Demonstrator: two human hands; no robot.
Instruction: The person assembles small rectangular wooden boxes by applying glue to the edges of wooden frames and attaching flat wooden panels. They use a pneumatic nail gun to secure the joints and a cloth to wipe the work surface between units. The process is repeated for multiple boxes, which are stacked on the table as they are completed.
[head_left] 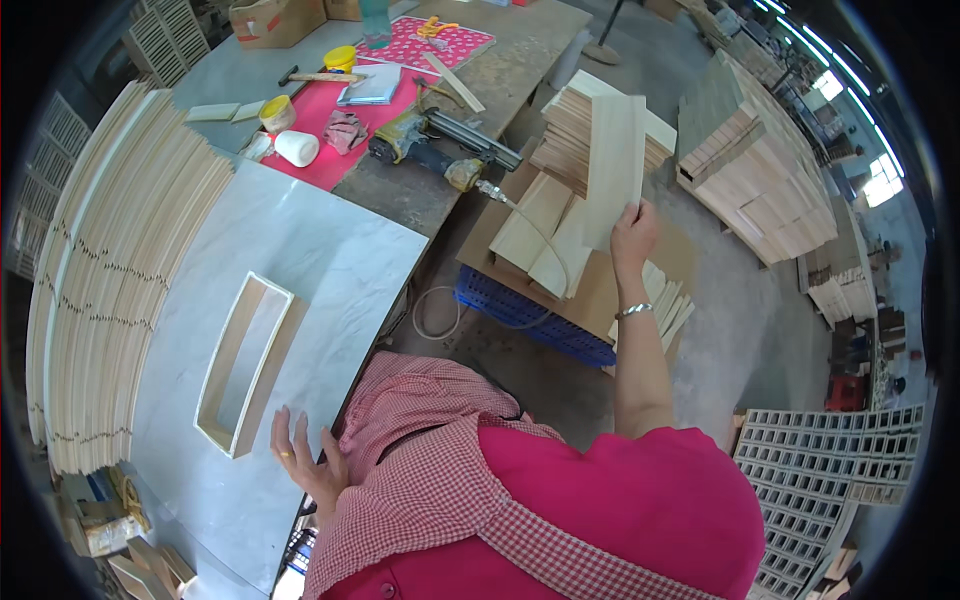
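My right hand reaches out to the right and grips the lower end of a pale wooden board, held upright over a stack of similar boards. My left hand lies flat, fingers spread, on the grey table top near its front edge. Just left of that hand sits an open rectangular wooden frame on the table.
Long wooden slats are piled along the table's left side. A nail gun with a hose, cups, a hammer and a red cloth lie at the back. Board stacks and finished frames stand on the right. A blue crate sits under cardboard.
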